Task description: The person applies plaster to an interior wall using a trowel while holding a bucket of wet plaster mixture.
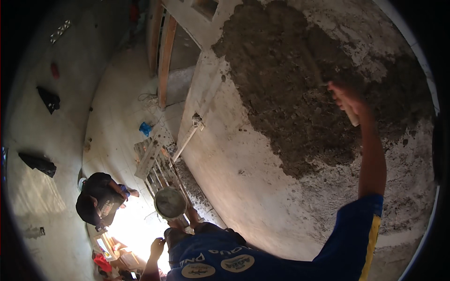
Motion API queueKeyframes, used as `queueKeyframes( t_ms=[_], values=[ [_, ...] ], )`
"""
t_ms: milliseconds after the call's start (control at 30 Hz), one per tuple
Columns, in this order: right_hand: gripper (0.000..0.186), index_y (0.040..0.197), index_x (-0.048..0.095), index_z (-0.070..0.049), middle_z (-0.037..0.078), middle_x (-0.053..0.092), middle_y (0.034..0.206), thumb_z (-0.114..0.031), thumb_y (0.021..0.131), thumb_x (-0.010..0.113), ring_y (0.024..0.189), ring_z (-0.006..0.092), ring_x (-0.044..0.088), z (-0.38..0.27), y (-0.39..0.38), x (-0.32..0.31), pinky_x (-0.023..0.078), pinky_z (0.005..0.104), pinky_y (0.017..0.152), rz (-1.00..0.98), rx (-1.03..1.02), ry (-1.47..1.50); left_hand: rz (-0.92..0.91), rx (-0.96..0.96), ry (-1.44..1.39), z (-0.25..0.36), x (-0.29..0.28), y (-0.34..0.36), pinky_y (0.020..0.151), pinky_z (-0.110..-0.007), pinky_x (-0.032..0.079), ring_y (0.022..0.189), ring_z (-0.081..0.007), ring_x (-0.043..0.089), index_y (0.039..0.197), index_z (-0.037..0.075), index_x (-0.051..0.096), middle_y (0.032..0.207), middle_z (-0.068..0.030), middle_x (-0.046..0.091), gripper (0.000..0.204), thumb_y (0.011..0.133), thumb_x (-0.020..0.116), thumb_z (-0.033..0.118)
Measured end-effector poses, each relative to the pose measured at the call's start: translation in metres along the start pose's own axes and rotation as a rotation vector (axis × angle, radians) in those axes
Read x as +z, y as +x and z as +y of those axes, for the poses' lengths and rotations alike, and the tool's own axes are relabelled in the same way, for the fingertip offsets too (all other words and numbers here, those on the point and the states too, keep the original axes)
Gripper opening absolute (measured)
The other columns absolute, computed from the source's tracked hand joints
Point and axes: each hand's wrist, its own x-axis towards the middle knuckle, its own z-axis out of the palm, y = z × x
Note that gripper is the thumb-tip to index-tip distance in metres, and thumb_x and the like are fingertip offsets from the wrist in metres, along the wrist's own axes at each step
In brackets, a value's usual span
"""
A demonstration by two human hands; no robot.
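Observation:
My right hand [349, 99] is raised against the wall, its fingers wrapped round the pale handle of a trowel [352, 116]. The trowel's blade is hard to make out against the dark wet mortar [281, 89], which covers a large rough patch of the wall [234, 159]. Low beside my thigh hangs my left hand [157, 247], in front of the bright floor; its fingers are too small and dim to read. A round bucket [170, 189] with greyish contents stands near my feet.
Slatted wooden boards [149, 161] lie by the bucket. A person in dark clothes [101, 196] crouches at the left. A blue object [145, 129] lies on the floor, and wooden posts [167, 61] stand by an opening. Something red [101, 262] lies at lower left.

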Motion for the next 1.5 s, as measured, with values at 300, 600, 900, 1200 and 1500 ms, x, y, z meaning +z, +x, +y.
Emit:
queueKeyframes(
  t_ms=[300,600,900,1200,1500],
  values=[
    [0.039,0.106,0.061,-0.007,0.001,0.054,0.069,-0.043,0.090,0.056,0.056,0.0134,0.050,-0.047,-0.073,-0.101,0.045,0.0306,0.057,0.243,-0.090,-0.112,-0.049,-0.018,0.116,-0.073,0.056,0.023,0.075,-0.044,0.050,0.088,-0.0316,0.062,0.097,0.011,0.065,0.094,-0.0133,0.066,0.023,0.090,0.052,0.028],
    [0.045,0.103,0.060,-0.003,0.003,0.054,0.065,-0.046,0.090,0.059,0.056,0.0117,0.053,-0.099,-0.124,-0.078,0.046,0.0311,0.054,0.371,-0.174,-0.270,-0.055,0.061,0.070,-0.031,0.013,0.044,0.088,-0.038,0.047,0.098,-0.0284,0.063,0.096,0.004,0.069,0.102,-0.0157,0.067,0.030,0.087,0.056,0.030],
    [0.051,0.107,0.057,-0.004,-0.002,0.053,0.066,-0.051,0.087,0.060,0.048,0.0047,0.046,-0.116,-0.009,-0.051,0.040,0.0240,0.042,-0.216,-0.376,0.374,0.090,0.123,-0.167,0.009,0.007,0.027,0.076,-0.035,0.046,0.079,-0.0248,0.058,0.089,-0.001,0.063,0.088,-0.0135,0.063,0.025,0.084,0.054,0.022],
    [0.030,0.103,0.055,-0.005,0.000,0.049,0.061,-0.033,0.093,0.055,0.048,0.0079,0.047,-0.040,-0.055,0.143,0.041,0.0272,0.044,0.005,-0.262,0.218,0.064,-0.532,-0.177,-0.069,0.070,-0.091,0.081,-0.044,0.046,0.093,-0.0396,0.060,0.093,-0.004,0.064,0.094,-0.0257,0.064,0.045,0.087,0.056,0.039],
    [0.034,0.104,0.056,-0.005,0.018,0.067,0.091,-0.032,0.085,0.062,0.085,0.0291,0.067,0.072,-0.111,0.586,0.053,0.0435,0.072,-0.933,-0.696,-0.738,-0.174,-0.366,-0.173,0.011,0.144,-0.056,0.102,-0.057,0.034,0.128,-0.0407,0.040,0.139,0.013,0.039,0.143,-0.0187,0.037,0.077,0.078,0.066,0.051]
  ],
)
